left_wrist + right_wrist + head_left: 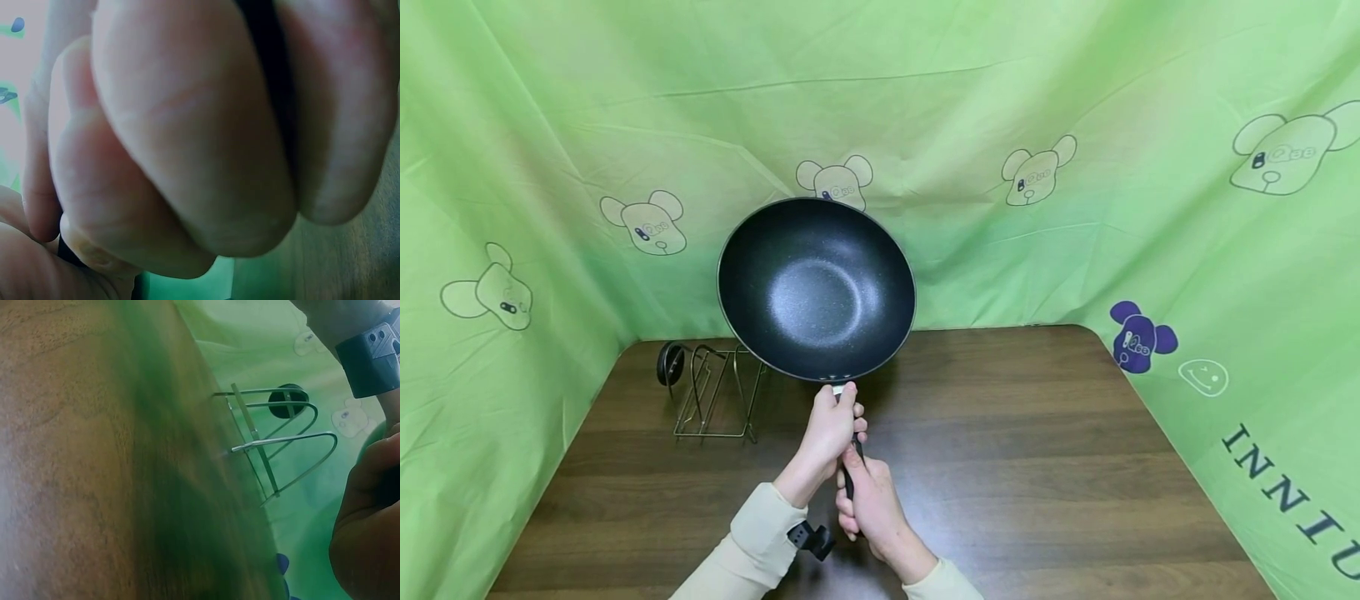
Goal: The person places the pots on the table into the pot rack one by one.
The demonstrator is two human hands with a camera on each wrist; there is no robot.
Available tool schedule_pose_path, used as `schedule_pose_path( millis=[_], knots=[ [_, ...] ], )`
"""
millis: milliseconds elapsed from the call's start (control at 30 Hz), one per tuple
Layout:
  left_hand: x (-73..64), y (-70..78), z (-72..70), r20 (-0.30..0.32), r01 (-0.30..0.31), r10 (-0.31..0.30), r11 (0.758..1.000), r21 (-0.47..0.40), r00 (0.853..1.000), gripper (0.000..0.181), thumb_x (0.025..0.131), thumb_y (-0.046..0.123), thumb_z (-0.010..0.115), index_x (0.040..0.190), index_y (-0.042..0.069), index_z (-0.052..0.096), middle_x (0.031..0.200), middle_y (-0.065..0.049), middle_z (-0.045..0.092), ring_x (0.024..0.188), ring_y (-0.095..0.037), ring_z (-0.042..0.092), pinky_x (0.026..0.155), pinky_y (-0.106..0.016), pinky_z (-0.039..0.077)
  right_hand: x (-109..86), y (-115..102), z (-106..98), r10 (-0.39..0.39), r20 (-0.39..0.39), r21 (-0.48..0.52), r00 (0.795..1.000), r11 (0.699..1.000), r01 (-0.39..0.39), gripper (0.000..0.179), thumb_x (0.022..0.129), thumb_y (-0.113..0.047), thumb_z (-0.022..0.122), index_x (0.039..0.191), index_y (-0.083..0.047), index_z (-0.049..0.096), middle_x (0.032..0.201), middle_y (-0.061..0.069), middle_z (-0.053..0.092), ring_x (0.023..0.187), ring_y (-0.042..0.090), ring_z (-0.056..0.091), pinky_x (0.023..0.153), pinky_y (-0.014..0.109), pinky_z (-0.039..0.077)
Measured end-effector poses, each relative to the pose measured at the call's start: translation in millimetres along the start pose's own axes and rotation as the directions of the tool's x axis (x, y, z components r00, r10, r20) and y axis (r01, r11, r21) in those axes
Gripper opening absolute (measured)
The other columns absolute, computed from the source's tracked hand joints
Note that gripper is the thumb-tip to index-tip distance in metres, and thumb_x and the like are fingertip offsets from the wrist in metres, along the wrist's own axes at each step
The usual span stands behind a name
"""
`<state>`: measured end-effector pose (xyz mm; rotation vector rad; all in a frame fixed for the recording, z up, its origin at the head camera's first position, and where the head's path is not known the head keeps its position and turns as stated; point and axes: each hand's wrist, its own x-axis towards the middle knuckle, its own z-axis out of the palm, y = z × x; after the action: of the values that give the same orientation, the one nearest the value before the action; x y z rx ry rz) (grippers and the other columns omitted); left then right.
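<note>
A black wok (820, 292) is held up over the far part of the table, its dark inside facing the head camera. My left hand (831, 429) grips the handle close to the pan, thumb along the top. Lower down, my right hand (874, 504) grips the same black handle (848, 482). In the left wrist view, curled fingers (194, 125) fill most of the picture, with a dark strip of handle between them. Left of the wok stands a wire rack (715, 400), with a round black lid-like piece (671, 364) at its back left.
The brown wooden table (1037, 450) extends to the right of the hands. A green cloth (962, 100) with printed bear heads hangs behind and along both sides. A black wrist device (811, 539) sits on the left sleeve.
</note>
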<state>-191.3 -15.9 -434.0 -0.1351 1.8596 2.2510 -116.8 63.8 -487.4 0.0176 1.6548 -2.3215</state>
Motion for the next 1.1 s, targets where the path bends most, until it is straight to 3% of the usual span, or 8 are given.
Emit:
schedule_pose_path(
  millis=[767,1100],
  knots=[
    [-1.4,-1.7,-4.2,-0.005,-0.003,0.003,1.000,-0.003,1.000,0.014,0.111,0.018,0.037,0.107,0.005,0.033,0.075,-0.002,0.040,0.053,-0.009,0.042,0.048,-0.019,0.042,1.9,5.5,2.1,-0.012,0.021,0.010,1.000,1.000,0.012,0.056,0.106,-0.051,0.043,0.070,-0.009,0.043,0.041,-0.006,0.032,0.031,0.005,0.034,0.031,0.022,0.030],
    [0.2,-3.7,-6.4,-0.001,0.005,-0.005,0.999,-0.042,1.000,0.012,0.111,0.016,0.036,0.105,0.006,0.033,0.074,-0.002,0.039,0.053,-0.008,0.040,0.047,-0.019,0.040,3.0,7.2,3.6,0.010,0.031,0.025,0.999,1.000,-0.011,0.057,0.103,-0.056,0.045,0.071,-0.009,0.043,0.042,-0.007,0.034,0.031,0.004,0.034,0.030,0.020,0.031]
  ],
)
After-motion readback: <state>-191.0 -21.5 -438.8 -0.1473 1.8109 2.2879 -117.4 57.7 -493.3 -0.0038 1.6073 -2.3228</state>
